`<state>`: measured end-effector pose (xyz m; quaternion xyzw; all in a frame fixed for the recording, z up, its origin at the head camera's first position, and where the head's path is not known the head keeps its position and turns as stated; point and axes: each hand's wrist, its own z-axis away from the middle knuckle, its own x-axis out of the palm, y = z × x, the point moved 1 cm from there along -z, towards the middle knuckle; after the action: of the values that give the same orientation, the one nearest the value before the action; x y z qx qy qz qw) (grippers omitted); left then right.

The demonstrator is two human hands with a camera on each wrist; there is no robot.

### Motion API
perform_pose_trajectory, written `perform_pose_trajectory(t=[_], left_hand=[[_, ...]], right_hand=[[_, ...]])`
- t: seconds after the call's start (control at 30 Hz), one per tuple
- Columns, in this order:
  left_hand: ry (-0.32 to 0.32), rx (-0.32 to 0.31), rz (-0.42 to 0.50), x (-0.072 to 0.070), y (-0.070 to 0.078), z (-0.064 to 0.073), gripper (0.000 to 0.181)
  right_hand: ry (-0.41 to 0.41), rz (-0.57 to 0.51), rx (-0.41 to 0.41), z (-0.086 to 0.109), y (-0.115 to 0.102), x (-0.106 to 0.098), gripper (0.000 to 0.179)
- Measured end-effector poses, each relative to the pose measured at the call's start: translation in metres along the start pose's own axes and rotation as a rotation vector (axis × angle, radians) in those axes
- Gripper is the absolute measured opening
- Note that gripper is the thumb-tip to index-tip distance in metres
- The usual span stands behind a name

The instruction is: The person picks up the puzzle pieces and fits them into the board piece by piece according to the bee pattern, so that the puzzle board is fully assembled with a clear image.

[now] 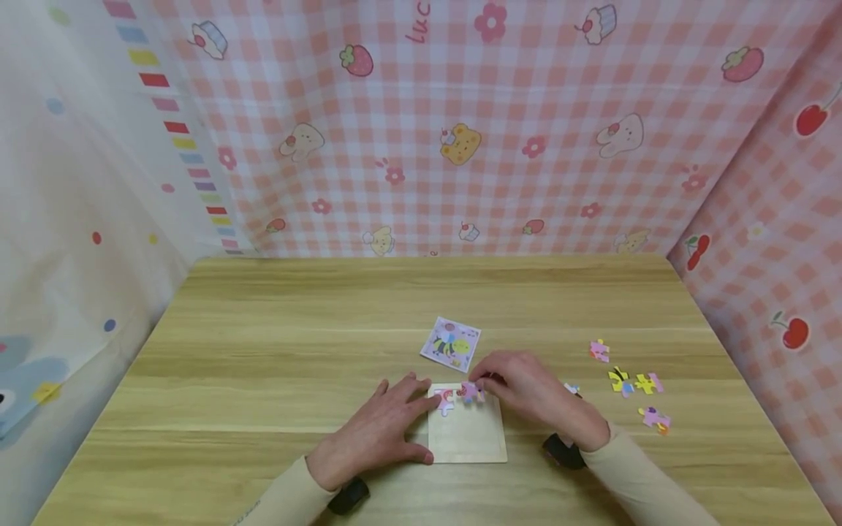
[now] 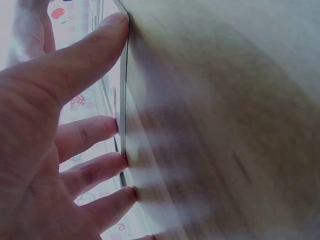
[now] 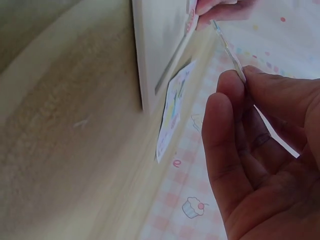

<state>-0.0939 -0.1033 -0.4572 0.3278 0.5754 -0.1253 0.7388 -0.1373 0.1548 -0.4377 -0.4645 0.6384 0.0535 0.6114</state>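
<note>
A pale square wooden puzzle board (image 1: 468, 442) lies on the table between the hands. In its upper-left corner sits a pink jigsaw piece (image 1: 445, 403), touched by the index finger of my left hand (image 1: 375, 429). That hand is spread, its thumb resting at the board's lower-left edge; the left wrist view shows its fingertips along the board's side (image 2: 123, 85). My right hand (image 1: 526, 387) pinches a second pink puzzle piece (image 1: 470, 392) between thumb and fingers, over the board's upper part. From the right wrist, this piece (image 3: 231, 52) appears edge-on, tilted and raised off the board.
A square picture card with a bee (image 1: 450, 343) lies just behind the board. To the right are several loose puzzle pieces, among them a pink one (image 1: 599, 351), a yellow one (image 1: 647, 383) and another pink one (image 1: 654, 418). One piece (image 1: 572, 389) is partly hidden by the right forearm.
</note>
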Motion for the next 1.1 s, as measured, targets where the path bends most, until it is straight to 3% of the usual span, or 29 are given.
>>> perform_pose_trajectory(t=[0.77, 1.1], left_hand=[[0.006, 0.0, 0.016, 0.0, 0.001, 0.0, 0.084], [0.021, 0.005, 0.003, 0.001, 0.001, 0.0, 0.083]], right_hand=[[-0.13, -0.079, 0.15, -0.01, 0.001, 0.012, 0.009], [-0.157, -0.07, 0.149, -0.011, 0.004, 0.017, 0.01]])
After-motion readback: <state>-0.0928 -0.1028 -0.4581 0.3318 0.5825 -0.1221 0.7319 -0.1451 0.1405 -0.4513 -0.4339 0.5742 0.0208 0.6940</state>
